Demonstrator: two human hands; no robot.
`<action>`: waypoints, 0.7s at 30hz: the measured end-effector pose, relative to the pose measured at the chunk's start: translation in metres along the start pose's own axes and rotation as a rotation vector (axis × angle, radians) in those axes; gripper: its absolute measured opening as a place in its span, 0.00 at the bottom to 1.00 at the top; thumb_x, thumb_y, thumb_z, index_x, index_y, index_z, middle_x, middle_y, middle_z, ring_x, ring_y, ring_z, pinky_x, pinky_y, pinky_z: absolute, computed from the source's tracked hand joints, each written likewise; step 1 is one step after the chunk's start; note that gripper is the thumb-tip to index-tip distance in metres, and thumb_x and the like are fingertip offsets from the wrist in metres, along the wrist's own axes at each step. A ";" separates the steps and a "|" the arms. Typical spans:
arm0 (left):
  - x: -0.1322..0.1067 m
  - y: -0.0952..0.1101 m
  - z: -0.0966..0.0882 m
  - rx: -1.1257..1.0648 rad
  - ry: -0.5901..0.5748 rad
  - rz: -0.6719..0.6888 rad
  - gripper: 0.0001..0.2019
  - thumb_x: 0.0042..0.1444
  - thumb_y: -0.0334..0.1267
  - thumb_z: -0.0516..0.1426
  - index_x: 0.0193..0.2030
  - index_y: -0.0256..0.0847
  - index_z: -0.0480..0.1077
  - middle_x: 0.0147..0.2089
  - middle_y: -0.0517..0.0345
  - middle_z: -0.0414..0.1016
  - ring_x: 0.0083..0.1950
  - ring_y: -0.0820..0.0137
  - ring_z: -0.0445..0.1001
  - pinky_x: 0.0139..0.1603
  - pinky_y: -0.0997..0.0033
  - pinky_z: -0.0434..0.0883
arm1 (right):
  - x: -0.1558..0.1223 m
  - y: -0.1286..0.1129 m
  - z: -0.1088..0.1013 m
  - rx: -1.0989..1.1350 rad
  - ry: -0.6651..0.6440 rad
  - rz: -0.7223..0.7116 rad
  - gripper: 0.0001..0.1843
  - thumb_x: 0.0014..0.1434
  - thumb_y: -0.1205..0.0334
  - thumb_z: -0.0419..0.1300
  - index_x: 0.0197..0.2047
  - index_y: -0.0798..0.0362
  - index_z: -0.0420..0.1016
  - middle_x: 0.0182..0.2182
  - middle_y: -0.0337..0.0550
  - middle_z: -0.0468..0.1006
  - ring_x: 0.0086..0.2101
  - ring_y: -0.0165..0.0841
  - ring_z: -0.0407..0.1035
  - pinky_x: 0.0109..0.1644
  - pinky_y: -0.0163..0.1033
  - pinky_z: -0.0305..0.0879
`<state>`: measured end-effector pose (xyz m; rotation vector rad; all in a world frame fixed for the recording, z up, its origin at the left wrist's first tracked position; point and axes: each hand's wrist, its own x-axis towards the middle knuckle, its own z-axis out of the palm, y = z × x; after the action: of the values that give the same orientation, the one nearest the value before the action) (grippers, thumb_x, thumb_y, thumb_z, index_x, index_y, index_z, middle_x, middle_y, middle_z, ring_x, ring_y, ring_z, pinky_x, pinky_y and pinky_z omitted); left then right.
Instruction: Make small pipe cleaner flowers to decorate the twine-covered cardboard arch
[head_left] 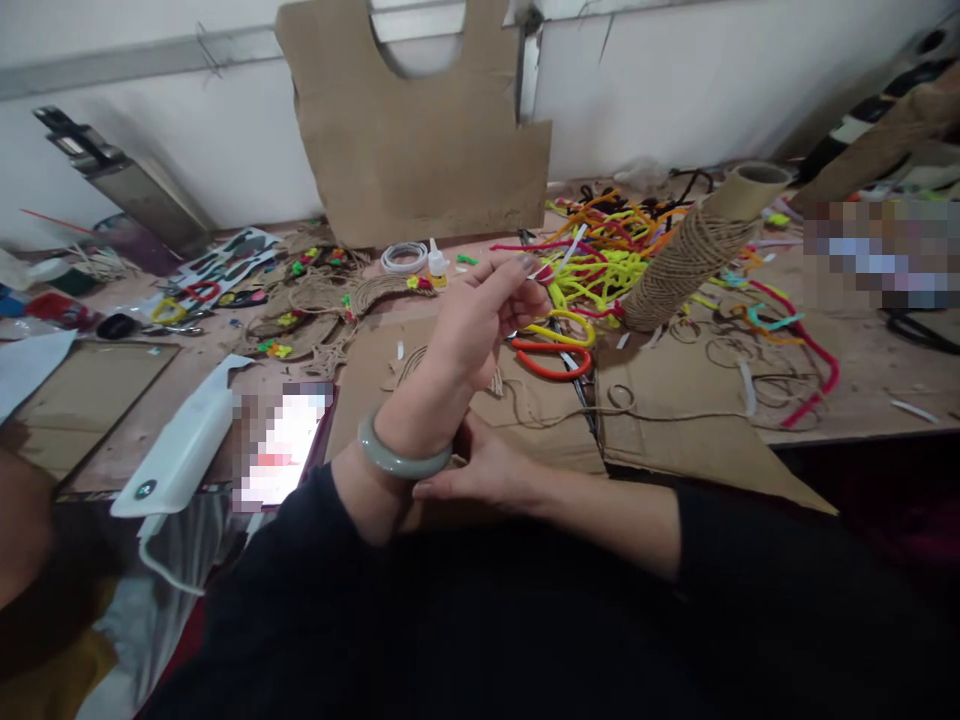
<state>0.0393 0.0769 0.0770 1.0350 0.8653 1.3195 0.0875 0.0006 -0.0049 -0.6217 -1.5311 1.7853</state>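
Note:
My left hand (487,305) is raised over the cardboard, its fingertips pinched together on a thin white strip (576,248). A bit of red shows by the same fingertips. A pale jade-like bangle (405,460) circles the left wrist. My right hand (480,465) is wrapped against that wrist, its thumb beside the bangle; its other fingers are partly hidden. Beyond the left hand lie scissors with yellow and orange handles (555,360), on a cardboard sheet (540,440) crossed by loose twine (645,412).
Right of the hands stands a twine-wrapped tube (686,255), near bright pipe cleaners (600,270). A small glue bottle (437,265) and white tape roll (404,258) stand behind. Twine pieces (300,300), a phone (289,450) and a white device (180,440) lie left.

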 end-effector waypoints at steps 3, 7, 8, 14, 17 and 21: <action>-0.002 0.003 -0.002 0.032 -0.014 0.010 0.06 0.57 0.36 0.54 0.30 0.39 0.69 0.22 0.65 0.69 0.24 0.79 0.71 0.29 0.80 0.69 | 0.002 -0.002 0.006 0.110 0.082 -0.018 0.46 0.35 0.52 0.71 0.56 0.51 0.58 0.53 0.50 0.67 0.54 0.42 0.62 0.57 0.51 0.60; -0.004 0.002 -0.003 0.029 -0.054 0.075 0.06 0.56 0.34 0.54 0.29 0.39 0.69 0.22 0.65 0.69 0.23 0.80 0.70 0.29 0.80 0.69 | 0.005 -0.008 0.008 0.209 0.116 -0.010 0.43 0.33 0.50 0.71 0.52 0.51 0.61 0.50 0.48 0.69 0.51 0.41 0.64 0.55 0.49 0.63; -0.005 0.001 -0.003 0.024 -0.059 0.102 0.06 0.56 0.34 0.54 0.29 0.39 0.68 0.21 0.65 0.69 0.23 0.80 0.70 0.29 0.79 0.69 | 0.005 -0.009 0.007 0.190 0.126 -0.010 0.43 0.33 0.49 0.71 0.51 0.51 0.61 0.49 0.48 0.70 0.50 0.41 0.65 0.54 0.49 0.64; -0.015 0.001 -0.009 0.091 -0.040 0.209 0.06 0.54 0.33 0.57 0.26 0.39 0.69 0.21 0.65 0.68 0.23 0.80 0.69 0.29 0.78 0.69 | -0.006 -0.021 -0.010 -0.233 -0.036 0.037 0.42 0.40 0.44 0.66 0.55 0.55 0.59 0.46 0.50 0.72 0.43 0.38 0.68 0.44 0.44 0.68; -0.027 0.007 -0.019 0.162 -0.018 0.291 0.05 0.54 0.35 0.57 0.28 0.40 0.70 0.21 0.65 0.69 0.23 0.79 0.69 0.29 0.77 0.69 | -0.016 -0.032 -0.034 -0.758 -0.192 0.007 0.30 0.52 0.49 0.60 0.55 0.55 0.62 0.45 0.50 0.73 0.43 0.39 0.68 0.45 0.45 0.65; -0.041 0.011 -0.034 0.348 0.074 0.442 0.05 0.54 0.39 0.58 0.30 0.41 0.72 0.23 0.63 0.72 0.25 0.76 0.70 0.31 0.74 0.70 | -0.021 -0.036 -0.073 -1.506 -0.017 0.074 0.18 0.58 0.50 0.53 0.41 0.56 0.73 0.39 0.53 0.75 0.40 0.41 0.70 0.39 0.43 0.64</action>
<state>0.0004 0.0389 0.0729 1.5209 0.9800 1.6158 0.1622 0.0346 0.0152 -1.2894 -2.7086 0.3372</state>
